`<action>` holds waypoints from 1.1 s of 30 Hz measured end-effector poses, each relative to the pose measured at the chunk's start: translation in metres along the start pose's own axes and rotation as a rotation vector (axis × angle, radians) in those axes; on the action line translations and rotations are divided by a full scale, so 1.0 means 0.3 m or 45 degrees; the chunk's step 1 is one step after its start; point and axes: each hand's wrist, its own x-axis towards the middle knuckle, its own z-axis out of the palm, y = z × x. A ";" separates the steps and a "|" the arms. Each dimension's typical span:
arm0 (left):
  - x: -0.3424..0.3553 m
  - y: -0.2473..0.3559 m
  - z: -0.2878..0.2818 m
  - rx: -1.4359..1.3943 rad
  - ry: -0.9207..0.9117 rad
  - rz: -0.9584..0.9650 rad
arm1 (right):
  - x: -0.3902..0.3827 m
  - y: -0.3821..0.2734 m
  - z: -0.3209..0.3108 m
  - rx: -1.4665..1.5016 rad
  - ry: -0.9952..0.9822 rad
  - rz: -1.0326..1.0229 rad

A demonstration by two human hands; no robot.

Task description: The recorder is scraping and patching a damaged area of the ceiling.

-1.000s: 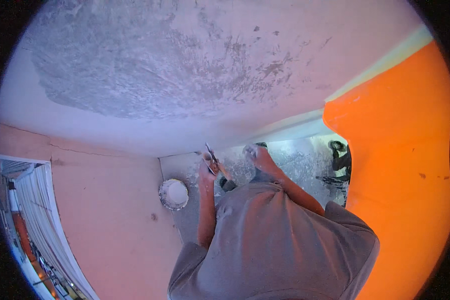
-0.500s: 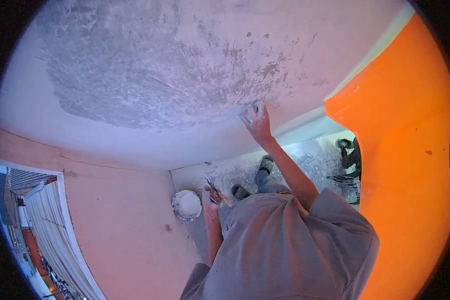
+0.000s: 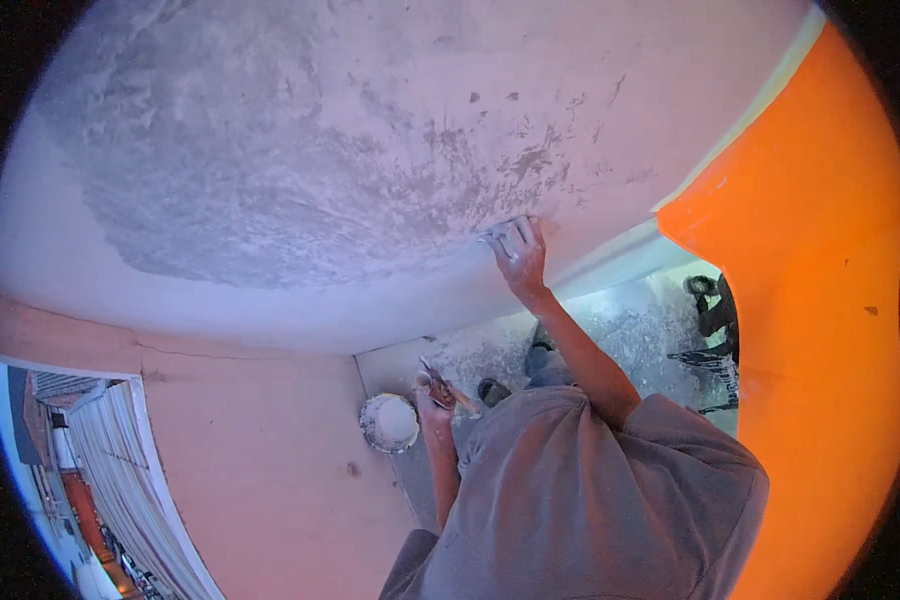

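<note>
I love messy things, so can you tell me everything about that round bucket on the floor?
The bucket is round and open, with a pale, spattered rim; I can't tell what it's made of. White stuff shows inside. It seems to stand upright on the floor, by the pinkish wall. The left hand appears just right of it in the picture, and isn't gripping it.

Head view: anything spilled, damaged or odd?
Yes: pale splatter dots the floor around the shoes, looking spilled. A jagged, crack-like line runs along the upper edge of the pink wall; it may just be the corner joint. A dark stain marks that wall too.
</note>
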 end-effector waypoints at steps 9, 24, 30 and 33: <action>0.149 -0.032 0.097 -0.035 -0.169 -0.071 | -0.058 0.139 -0.020 0.065 -0.184 -0.032; 0.273 -0.041 0.255 -0.016 -0.568 -0.159 | 0.008 0.143 -0.179 0.327 -0.274 -0.030; 0.268 -0.026 0.274 -0.143 -0.466 -0.209 | 0.024 0.079 -0.200 0.608 -0.477 0.746; 0.256 -0.030 0.290 -0.012 -0.691 -0.147 | 0.032 0.058 -0.235 0.617 -0.606 0.693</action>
